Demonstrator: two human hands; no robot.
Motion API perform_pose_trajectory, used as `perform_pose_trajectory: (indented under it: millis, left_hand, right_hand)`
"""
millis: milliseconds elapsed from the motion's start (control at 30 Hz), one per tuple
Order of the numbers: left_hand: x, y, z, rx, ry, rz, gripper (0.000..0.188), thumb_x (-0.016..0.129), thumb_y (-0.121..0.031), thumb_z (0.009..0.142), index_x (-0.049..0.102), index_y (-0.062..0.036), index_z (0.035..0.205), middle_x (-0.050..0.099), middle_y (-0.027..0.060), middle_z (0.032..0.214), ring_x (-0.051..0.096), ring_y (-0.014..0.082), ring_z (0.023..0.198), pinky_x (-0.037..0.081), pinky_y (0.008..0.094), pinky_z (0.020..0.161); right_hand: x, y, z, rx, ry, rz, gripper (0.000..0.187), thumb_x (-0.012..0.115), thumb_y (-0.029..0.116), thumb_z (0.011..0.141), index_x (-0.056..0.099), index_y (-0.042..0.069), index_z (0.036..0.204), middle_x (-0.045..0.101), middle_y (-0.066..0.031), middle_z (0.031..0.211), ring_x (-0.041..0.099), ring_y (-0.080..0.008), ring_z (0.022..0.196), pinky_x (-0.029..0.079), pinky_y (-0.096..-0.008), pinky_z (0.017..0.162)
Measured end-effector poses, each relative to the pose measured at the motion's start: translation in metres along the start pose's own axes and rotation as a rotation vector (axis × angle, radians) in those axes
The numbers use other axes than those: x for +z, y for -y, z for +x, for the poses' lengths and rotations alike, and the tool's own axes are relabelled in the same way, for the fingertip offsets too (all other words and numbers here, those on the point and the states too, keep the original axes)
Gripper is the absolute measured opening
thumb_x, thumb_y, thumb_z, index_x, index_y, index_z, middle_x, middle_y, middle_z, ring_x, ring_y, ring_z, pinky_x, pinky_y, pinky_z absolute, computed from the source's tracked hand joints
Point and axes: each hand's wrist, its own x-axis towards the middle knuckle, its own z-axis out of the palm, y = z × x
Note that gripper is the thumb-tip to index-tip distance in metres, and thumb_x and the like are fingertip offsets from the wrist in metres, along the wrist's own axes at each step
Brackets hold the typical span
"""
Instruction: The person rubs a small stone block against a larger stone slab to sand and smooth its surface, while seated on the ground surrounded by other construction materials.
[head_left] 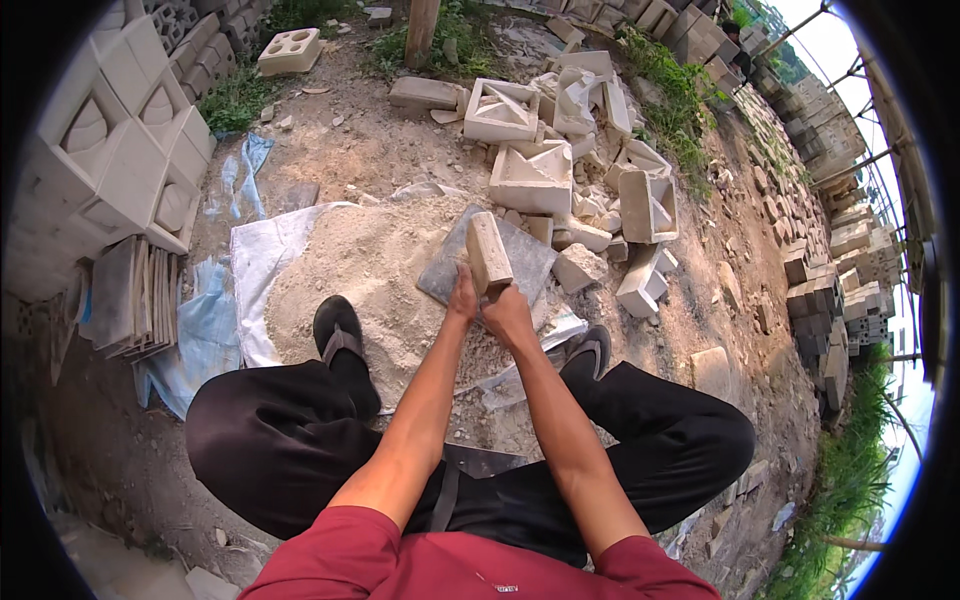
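Wooden block (488, 252), pale and oblong, stands tilted on end above a grey slab (520, 262), gripped low down by both of my hands. My right hand (509, 316) is wrapped closed around its lower end; my left hand (462, 297) presses against the same end from the other side, fingers curled on it. Under and beyond the hands, the slab lies flat on a heap of pale sand (365, 275) spread over a white woven sack (262, 262). My sandalled feet sit either side of my wrists, the left foot (338, 330) on the sand, the right foot (590, 352) at the slab's near corner. Beyond the block I see a jumble of broken cast concrete blocks (560, 150). Far to the left of my hands, whole patterned ventilation blocks (130, 150) are stacked, with flat tiles (135, 295) leaning below them.
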Motion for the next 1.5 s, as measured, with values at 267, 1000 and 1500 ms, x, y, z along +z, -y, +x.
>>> perform_pose_trajectory:
  millis: [267,1000,1500]
  left_hand:
    - [-0.003,-0.017,-0.013,-0.058,0.052,-0.042,0.085,0.016,-0.064,0.097,0.036,0.0053,0.142,0.044,0.0202,0.142,0.039,0.0279,0.134,0.026,0.0325,0.112]
    - [0.009,-0.040,-0.002,0.300,-0.290,0.711,0.046,0.050,-0.030,0.093,0.056,0.0032,0.124,0.063,0.0269,0.112,0.059,0.0415,0.107,0.045,0.0418,0.095]
    - [-0.002,-0.058,0.012,0.111,-0.132,0.803,0.021,0.071,-0.015,0.073,0.064,-0.0013,0.088,0.066,0.0166,0.089,0.064,0.0337,0.086,0.051,0.0389,0.077]
  right_hand:
    - [0.007,0.010,-0.018,0.032,-0.119,0.078,0.049,0.065,0.019,0.073,0.053,-0.012,0.108,0.063,-0.0347,0.095,0.062,-0.0472,0.098,0.051,-0.0479,0.084]
    - [0.013,-0.042,0.025,0.134,-0.249,0.479,0.028,0.069,0.020,0.073,0.064,-0.006,0.082,0.063,-0.0131,0.065,0.062,-0.0221,0.049,0.049,-0.0358,0.045]
    - [0.003,-0.036,-0.003,0.260,-0.121,0.196,0.055,0.068,0.035,0.069,0.065,-0.011,0.098,0.065,-0.0331,0.099,0.063,-0.0441,0.098,0.050,-0.0443,0.087]
